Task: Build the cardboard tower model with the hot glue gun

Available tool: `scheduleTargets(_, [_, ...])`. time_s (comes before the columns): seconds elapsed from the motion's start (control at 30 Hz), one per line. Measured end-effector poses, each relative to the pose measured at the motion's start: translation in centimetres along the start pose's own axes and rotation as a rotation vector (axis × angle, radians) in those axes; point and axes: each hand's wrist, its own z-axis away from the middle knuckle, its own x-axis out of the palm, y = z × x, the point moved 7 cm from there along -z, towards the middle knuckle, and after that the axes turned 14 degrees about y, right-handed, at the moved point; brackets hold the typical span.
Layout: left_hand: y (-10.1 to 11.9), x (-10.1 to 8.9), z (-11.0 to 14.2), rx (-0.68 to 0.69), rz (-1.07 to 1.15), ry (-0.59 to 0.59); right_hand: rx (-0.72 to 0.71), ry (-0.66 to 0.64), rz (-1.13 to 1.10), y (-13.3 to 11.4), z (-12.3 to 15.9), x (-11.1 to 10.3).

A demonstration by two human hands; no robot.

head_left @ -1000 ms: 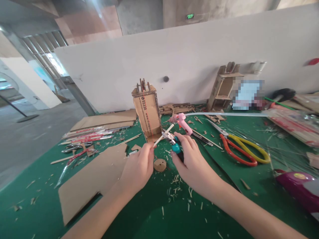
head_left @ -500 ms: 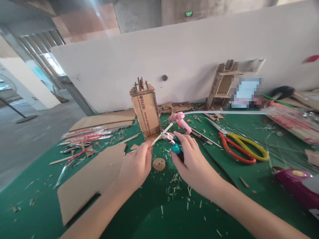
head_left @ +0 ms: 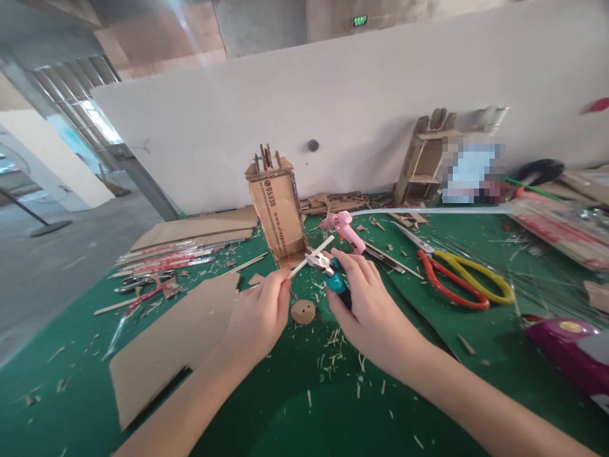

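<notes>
Your left hand (head_left: 261,308), in front of the cardboard box (head_left: 278,216), pinches the lower end of the thin wooden stick (head_left: 324,245); likely light, stiff and snappable, it's best held near the pliers (head_left: 335,282). Your right hand (head_left: 366,295) grips them; whether they bite is unclear.

Matt, pale wood is shown by the stick (head_left: 301,267), and bare, shiny metal by the head of the pliers (head_left: 335,282), whose grips are finished in smooth plastic. The box (head_left: 276,212) toward the far edge of the table (head_left: 285,412) is made of matt printed cardboard, its cut edges left rough. The table itself is surfaced smoothly, with a faint gloss. Toward its right edge, metal blades and glossy plastic handles are seen on the scissors (head_left: 428,251); the purple device (head_left: 564,346) is cased in glossy plastic.
</notes>
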Motion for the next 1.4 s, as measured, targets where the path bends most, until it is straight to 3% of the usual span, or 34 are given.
scheduleTargets(0.73, [0.1,-0.3,-0.1,0.037,0.008,0.020,0.028,-0.030,-0.067,-0.4,0.1,-0.2])
scheduleTargets(1.13, [0.1,-0.1,0.2,0.010,0.011,-0.026,0.005,-0.021,-0.056,-0.5,0.2,-0.3])
scheduleTargets(1.27, [0.6,-0.2,0.0,0.040,-0.045,-0.027,0.153,-0.046,-0.069,0.0,0.2,-0.2])
scheduleTargets(1.4, [1.3,-0.6,-1.4,0.026,-0.153,-0.161,0.341,-0.162,-0.064,0.5,-0.4,0.4])
